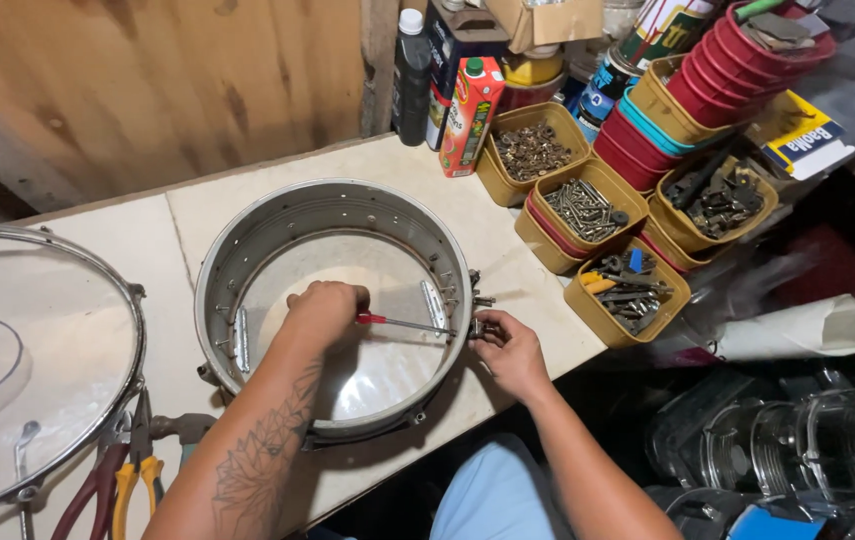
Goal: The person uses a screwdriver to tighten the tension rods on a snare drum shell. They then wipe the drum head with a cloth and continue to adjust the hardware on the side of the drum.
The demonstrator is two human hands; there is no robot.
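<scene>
A round metal drum shell (332,215) sits in the middle of the workbench (507,265), near its front edge; a clear drum head (32,350) lies at the left edge; the left hand (325,308) is inside the shell, closed around a red-handled screwdriver (402,322); the right hand (509,350) pinches a small metal lug (477,325) on the shell's outer right wall.

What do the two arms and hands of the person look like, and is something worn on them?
Both arms are bare, with no sleeves, gloves or watch visible. The left forearm carries a large dark line tattoo of geometric, leaf-like shapes, running from near the elbow toward the wrist. The left hand and right hand show no rings that I can make out. The right forearm is unmarked.
</scene>
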